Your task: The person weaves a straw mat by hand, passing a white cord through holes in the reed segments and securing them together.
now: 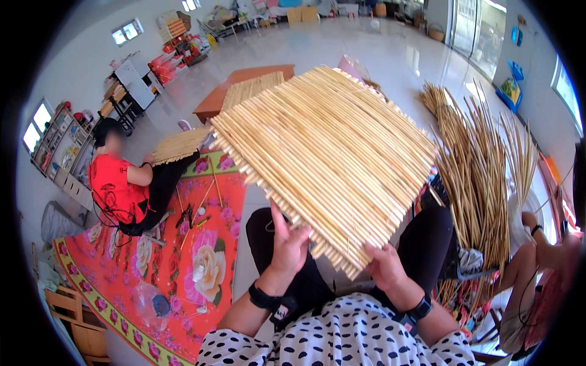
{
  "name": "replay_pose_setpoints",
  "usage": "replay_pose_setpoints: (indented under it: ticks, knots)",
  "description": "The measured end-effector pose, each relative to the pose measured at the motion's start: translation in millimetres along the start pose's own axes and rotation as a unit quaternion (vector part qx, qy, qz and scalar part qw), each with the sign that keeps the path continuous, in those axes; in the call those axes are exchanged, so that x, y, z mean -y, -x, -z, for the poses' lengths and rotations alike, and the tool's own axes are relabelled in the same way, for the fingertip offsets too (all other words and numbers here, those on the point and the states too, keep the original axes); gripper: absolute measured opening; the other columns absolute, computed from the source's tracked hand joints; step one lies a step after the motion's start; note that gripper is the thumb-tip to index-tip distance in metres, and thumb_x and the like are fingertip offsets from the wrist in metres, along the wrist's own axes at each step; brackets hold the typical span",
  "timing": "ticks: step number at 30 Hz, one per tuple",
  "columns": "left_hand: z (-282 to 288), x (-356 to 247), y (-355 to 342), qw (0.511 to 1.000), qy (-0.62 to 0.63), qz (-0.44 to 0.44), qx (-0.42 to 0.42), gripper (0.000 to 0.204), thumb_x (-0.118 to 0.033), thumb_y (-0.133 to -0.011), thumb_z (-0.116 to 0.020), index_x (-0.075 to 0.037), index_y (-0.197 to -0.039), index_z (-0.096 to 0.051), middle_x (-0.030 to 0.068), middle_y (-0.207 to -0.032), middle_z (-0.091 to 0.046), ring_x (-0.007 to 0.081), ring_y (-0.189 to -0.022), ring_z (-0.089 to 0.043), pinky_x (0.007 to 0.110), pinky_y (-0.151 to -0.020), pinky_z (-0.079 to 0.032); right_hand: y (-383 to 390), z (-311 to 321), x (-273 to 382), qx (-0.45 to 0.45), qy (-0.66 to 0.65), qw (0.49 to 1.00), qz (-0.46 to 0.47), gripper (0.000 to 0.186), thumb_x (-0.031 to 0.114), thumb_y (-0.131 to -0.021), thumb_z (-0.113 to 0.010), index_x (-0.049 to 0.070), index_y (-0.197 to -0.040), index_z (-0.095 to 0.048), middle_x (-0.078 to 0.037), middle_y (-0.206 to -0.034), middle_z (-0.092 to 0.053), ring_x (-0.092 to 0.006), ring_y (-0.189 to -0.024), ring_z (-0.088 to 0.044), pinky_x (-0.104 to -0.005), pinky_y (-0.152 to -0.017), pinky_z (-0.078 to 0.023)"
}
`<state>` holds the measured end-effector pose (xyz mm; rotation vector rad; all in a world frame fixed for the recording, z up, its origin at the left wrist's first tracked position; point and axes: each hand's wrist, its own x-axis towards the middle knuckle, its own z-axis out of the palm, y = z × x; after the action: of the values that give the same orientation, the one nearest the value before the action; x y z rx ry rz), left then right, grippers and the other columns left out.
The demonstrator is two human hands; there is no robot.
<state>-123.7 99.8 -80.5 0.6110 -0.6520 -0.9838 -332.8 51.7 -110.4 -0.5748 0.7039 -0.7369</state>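
A square mat of pale reed stalks (329, 165), laid side by side in a tight row, tilts up in front of me above my lap. My left hand (288, 244) grips its near left edge, thumb along the border and the other fingers beneath it. Near the mat's closest corner, my right hand (386, 268) pinches the edge between thumb and fingers. The stalk ends stick out unevenly along the left and right borders. The mat's underside and most of my fingertips are hidden.
A person in a red shirt (116, 183) sits at left with another reed mat (180, 146). Tools (186, 216) lie on a red floral cloth (140, 244). Loose reed bundles (470, 177) lean at right, beside another person's leg (519, 274). A low wooden table (213, 104) stands ahead.
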Motion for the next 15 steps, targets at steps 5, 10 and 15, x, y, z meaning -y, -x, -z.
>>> replay_pose_setpoints:
  ticks: [5,10,15]
  knots:
    - [19.6,16.5,17.8,0.999,0.011,0.014,0.032,0.100,0.010,-0.077,-0.057,-0.022,-0.154,-0.002,0.0088,-0.142,-0.041,0.0231,-0.129,-0.046,0.040,-0.107,-0.040,1.9,30.4,-17.9,0.071,-0.029,0.997,0.028,0.043,0.006,-0.090,-0.065,0.004,-0.130,-0.051,-0.011,-0.121,-0.062,-0.0228,-0.106,-0.064,-0.0370,-0.088,-0.056]
    - [44.9,19.8,16.4,0.995,0.059,0.075,0.022,0.067,0.002,-0.079,-0.069,-0.007,-0.138,-0.040,0.0056,-0.126,-0.056,0.0209,-0.118,-0.055,0.037,-0.101,-0.045,-9.7,49.1,-31.9,0.099,-0.013,0.993,0.056,0.060,0.005,-0.081,-0.073,0.007,-0.136,-0.049,-0.009,-0.132,-0.058,-0.0243,-0.124,-0.053,-0.0421,-0.106,-0.042]
    - [47.7,27.9,10.7,0.996,0.039,0.073,-0.026,0.040,-0.004,-0.081,-0.072,-0.004,-0.119,-0.058,0.0065,-0.111,-0.065,0.0188,-0.103,-0.064,0.035,-0.091,-0.052,-16.0,59.3,-38.9,0.099,-0.002,0.993,0.065,0.059,0.001,-0.083,-0.071,0.007,-0.137,-0.048,-0.008,-0.133,-0.057,-0.0246,-0.125,-0.052,-0.0424,-0.107,-0.040]
